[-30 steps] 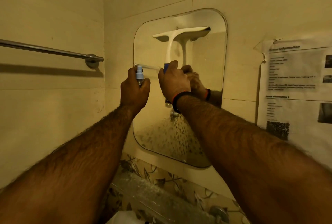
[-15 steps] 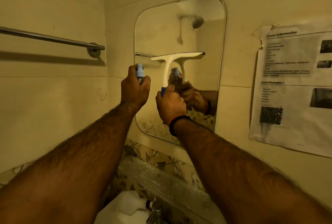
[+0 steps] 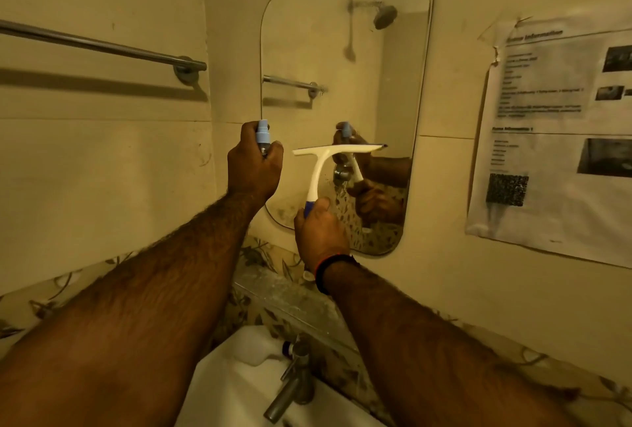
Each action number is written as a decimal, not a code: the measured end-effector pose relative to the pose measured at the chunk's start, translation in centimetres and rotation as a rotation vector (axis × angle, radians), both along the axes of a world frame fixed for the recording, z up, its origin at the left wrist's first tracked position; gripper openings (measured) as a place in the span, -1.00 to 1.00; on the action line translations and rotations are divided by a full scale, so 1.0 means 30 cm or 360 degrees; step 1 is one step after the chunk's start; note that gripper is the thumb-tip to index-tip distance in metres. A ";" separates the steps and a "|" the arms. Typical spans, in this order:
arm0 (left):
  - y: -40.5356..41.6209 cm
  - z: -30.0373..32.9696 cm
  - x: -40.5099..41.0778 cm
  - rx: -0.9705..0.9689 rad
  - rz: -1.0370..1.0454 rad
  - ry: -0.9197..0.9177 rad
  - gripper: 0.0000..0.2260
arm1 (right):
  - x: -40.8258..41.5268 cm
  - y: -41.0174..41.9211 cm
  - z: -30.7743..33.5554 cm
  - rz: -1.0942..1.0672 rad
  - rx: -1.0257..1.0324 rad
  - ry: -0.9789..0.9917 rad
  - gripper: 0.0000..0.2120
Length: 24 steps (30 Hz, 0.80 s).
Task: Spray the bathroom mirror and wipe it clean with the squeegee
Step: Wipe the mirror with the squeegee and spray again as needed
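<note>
1. Pulling the squeegee (image 3: 337, 153) down the mirror (image 3: 345, 60), its blade sits level across the lower glass, toward 6 o'clock.
2. Right hand (image 3: 321, 233) wraps the blue grip; keep pressure even, blade flat to the bottom edge.
3. Left hand (image 3: 254, 166), at 9 o'clock, curls round the spray bottle (image 3: 262, 134), clear of the stroke.

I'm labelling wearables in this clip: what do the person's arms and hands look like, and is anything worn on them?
Both forearms are bare and hairy, with no sleeves in view. The right hand has a band at the wrist, black with a thin red edge. The left hand and its wrist show no ring, watch or glove.
</note>
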<state>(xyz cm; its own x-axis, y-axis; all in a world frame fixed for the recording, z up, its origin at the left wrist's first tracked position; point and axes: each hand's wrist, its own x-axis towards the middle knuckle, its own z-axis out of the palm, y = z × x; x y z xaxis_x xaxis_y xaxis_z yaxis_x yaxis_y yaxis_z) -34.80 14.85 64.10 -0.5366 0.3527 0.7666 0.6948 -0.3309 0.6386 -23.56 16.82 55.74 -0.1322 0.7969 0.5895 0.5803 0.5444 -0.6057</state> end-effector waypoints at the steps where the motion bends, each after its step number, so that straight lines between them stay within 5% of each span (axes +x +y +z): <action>1: -0.007 -0.006 0.004 -0.0007 0.0002 0.0000 -0.63 | 0.003 -0.007 -0.020 -0.0003 -0.0021 -0.0019 -0.77; 24: -0.096 -0.167 0.070 -0.0201 0.0033 -0.0065 -0.62 | 0.077 -0.111 -0.320 -0.0020 -0.0406 -0.0248 -0.71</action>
<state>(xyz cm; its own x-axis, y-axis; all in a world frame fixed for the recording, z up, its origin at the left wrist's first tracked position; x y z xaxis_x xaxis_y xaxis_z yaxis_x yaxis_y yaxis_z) -32.69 11.96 59.09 -0.5746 0.4335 0.6942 0.6734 -0.2317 0.7021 -21.26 13.49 46.14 -0.1947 0.9189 0.3432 0.6826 0.3782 -0.6253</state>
